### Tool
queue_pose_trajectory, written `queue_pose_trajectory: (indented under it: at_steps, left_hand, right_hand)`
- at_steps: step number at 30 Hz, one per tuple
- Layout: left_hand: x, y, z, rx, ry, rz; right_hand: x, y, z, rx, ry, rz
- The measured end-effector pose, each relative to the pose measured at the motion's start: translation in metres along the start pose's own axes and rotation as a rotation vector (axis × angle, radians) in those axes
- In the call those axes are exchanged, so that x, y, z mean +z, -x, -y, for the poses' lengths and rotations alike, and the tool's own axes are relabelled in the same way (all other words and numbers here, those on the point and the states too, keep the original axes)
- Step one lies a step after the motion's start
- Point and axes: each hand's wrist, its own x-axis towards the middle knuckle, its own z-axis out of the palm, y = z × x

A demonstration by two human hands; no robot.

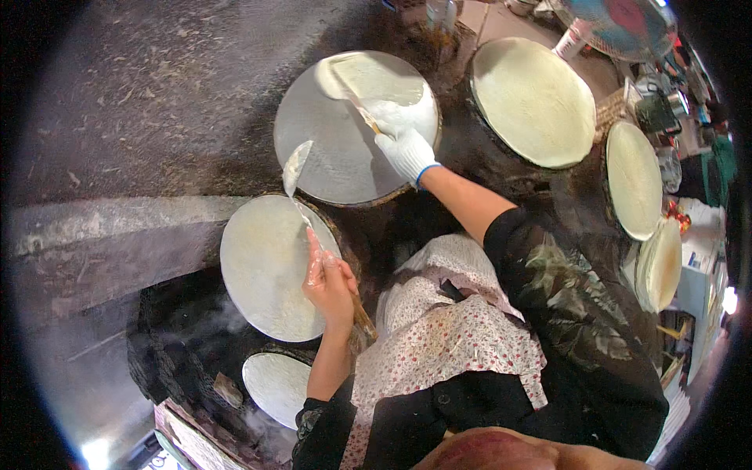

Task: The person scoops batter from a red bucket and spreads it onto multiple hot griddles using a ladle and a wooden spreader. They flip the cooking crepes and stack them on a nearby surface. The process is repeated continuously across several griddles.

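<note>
Gripping a spreader [365, 115] in the right hand [407, 154], upper centre, probably gloved against heat from the griddle [345, 155]; gripping a ladle [293, 172] in the left hand [329, 286], centre-left, likely angled outward to spare the apron [446, 341].

No readable text, numbers or signs in the head view.
Closest candidates: white container [571, 40] near the top right has reddish marks, too small and blurred to make out. White patch [160, 460] at the lower-left edge has dark, letter-like strokes, cut off by the rim; can't tell if they're characters.
</note>
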Motion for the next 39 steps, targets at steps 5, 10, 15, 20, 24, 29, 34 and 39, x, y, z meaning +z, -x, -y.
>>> queue_pose_trajectory:
  at_steps: [5,10,15,20,24,29,34,39]
  left_hand:
    - [0.011,-0.002,-0.008,-0.005,-0.059,-0.098]
    - [0.039,0.002,-0.012,0.012,-0.055,-0.062]
    - [0.071,0.0,-0.02,-0.027,0.011,-0.164]
    - [0.114,0.0,-0.028,-0.022,-0.011,-0.216]
    - [0.142,0.003,-0.031,-0.029,0.044,-0.276]
    - [0.17,0.003,-0.034,-0.099,-0.01,-0.336]
    - [0.189,0.006,-0.033,-0.107,0.043,-0.393]
    - [0.202,0.009,-0.028,-0.125,0.064,-0.442]
  right_hand:
    - [-0.024,-0.013,0.011,0.342,-0.095,-0.242]
    - [-0.037,-0.036,0.02,0.044,0.198,0.208]
    - [-0.068,-0.056,-0.001,0.19,-0.035,0.001]
    - [-0.074,-0.079,-0.007,-0.025,0.177,0.326]
    - [-0.105,-0.103,-0.015,0.088,0.123,0.384]
    - [-0.107,-0.122,-0.03,-0.312,0.408,0.329]
    - [-0.103,-0.134,-0.036,0.172,-0.215,0.821]
    - [-0.118,-0.15,-0.035,-0.054,-0.091,0.35]
